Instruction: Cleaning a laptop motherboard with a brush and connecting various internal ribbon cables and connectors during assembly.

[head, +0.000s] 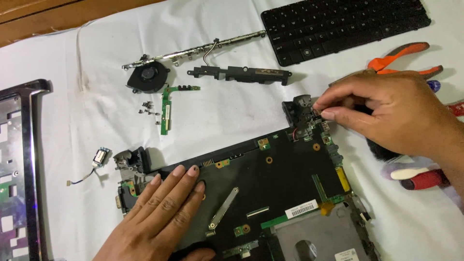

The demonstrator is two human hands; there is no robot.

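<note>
A stripped black laptop base [270, 188] with its exposed board lies on a white cloth. My left hand [159, 212] rests flat on the base's near left part, fingers together, pressing it down. My right hand [391, 108] reaches to the base's far right corner, where thumb and forefinger pinch a small part beside the black hinge block [297, 111]. What exactly the fingertips hold is too small to tell.
A black keyboard [345, 26], a metal hinge bar [193, 50], a speaker bar [241, 74], a fan [147, 77], a green board strip [166, 108], several loose screws [149, 108], orange-handled pliers [403, 58], a red-handled tool [420, 178], a small cabled part [99, 158], a laptop cover [19, 174].
</note>
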